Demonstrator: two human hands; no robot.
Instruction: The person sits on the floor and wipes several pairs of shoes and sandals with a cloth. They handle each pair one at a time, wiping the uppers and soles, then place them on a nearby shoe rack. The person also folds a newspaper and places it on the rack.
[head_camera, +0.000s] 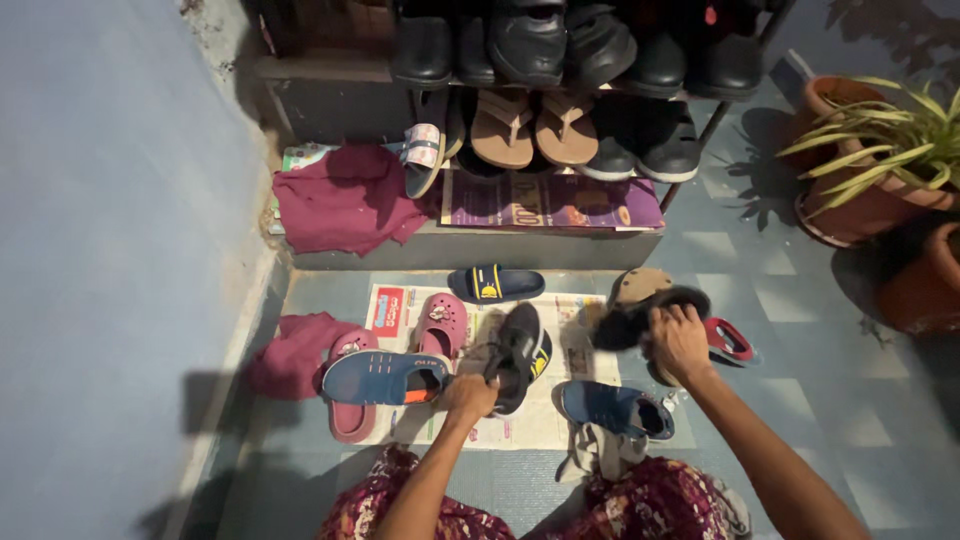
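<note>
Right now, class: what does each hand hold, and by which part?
The left hand grips a black sneaker at its heel. The right hand holds a dark brush from above.

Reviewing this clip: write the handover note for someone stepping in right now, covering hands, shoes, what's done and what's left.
Left hand grips a dark sneaker over the newspaper.
Right hand holds a dark brush or cloth; which one is unclear.
On the paper: two blue shoes, pink clogs, a navy slide.
The rack already holds black shoes and tan sandals.
Left: the floor shoes are not yet racked.
</note>
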